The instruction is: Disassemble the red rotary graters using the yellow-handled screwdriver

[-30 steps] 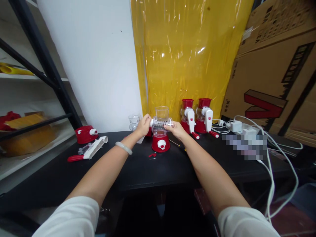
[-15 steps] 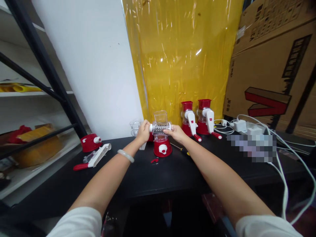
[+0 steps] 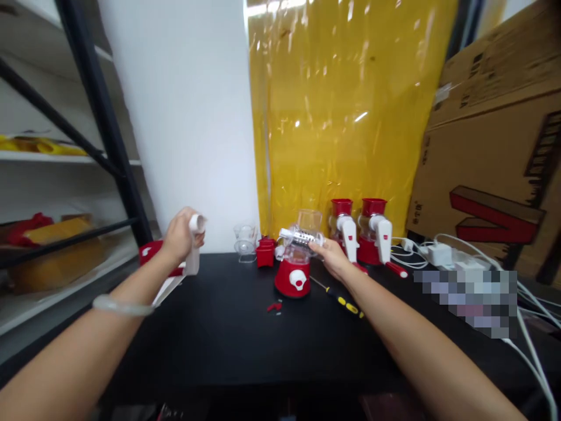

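Observation:
At the left, my left hand [image 3: 180, 235] is closed around a white crank handle [image 3: 193, 260] with a round, hollow end, held above the table. Another white piece [image 3: 169, 287] shows just below it, partly hidden. My right hand [image 3: 331, 254] grips the right end of a metal grating drum [image 3: 303, 237] with white end parts. That drum sits tilted in the clear body of a rotary grater, under a clear hopper [image 3: 309, 220]. The grater's red base [image 3: 293, 278] stands upright on the black table, a white knob at its front.
Two assembled red-and-white graters [image 3: 372, 234] stand at the back right. A yellow-and-black screwdriver [image 3: 346, 303] and small red pieces [image 3: 274, 306] lie near the base. Behind are red hoppers [image 3: 265, 252] and clear parts [image 3: 245, 242]. White cables [image 3: 442, 254] and a cardboard box [image 3: 486, 140] are rightward.
My left hand has let go of the drum's left end, moved left and lifted the white handle. My right hand stays on the drum, whose left end now tips up. The view has shifted.

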Demonstrator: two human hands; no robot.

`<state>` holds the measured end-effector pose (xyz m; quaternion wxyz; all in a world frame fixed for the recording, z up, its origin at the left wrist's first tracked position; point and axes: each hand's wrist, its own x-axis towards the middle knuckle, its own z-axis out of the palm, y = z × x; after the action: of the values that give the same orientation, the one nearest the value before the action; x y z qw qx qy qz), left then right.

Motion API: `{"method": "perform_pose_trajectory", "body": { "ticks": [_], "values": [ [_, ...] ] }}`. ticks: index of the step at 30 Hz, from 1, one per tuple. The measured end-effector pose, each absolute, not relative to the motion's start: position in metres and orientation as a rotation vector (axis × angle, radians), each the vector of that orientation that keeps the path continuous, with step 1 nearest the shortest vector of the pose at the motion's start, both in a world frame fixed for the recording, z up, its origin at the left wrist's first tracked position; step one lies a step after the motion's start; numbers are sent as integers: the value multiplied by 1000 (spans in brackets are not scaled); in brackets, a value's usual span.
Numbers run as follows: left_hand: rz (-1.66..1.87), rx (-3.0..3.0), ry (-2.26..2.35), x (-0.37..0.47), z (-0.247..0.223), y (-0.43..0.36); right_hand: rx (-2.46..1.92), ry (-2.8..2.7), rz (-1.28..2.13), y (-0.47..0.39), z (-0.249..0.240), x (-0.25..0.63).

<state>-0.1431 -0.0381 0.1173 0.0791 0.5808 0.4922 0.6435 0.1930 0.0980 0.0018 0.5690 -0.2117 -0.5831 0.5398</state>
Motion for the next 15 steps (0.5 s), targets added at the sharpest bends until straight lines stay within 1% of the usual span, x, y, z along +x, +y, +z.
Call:
{"method": "perform_pose_trajectory", "body": {
  "ticks": [3,5,9,15],
  "values": [
    [1755,1679,1392,-151,126,-48,-531,-1482,1283,94,10,178],
    [1560,1546,1434,-147,119,-49,-567,-1516,1275,90,13,173],
    [1315,1405,1482,-126,81,-40,-631,-1572,1209,81,12,176],
    [1189,1315,1519,-88,35,-6,-627,-1561,1209,74,11,182]
  ]
}}
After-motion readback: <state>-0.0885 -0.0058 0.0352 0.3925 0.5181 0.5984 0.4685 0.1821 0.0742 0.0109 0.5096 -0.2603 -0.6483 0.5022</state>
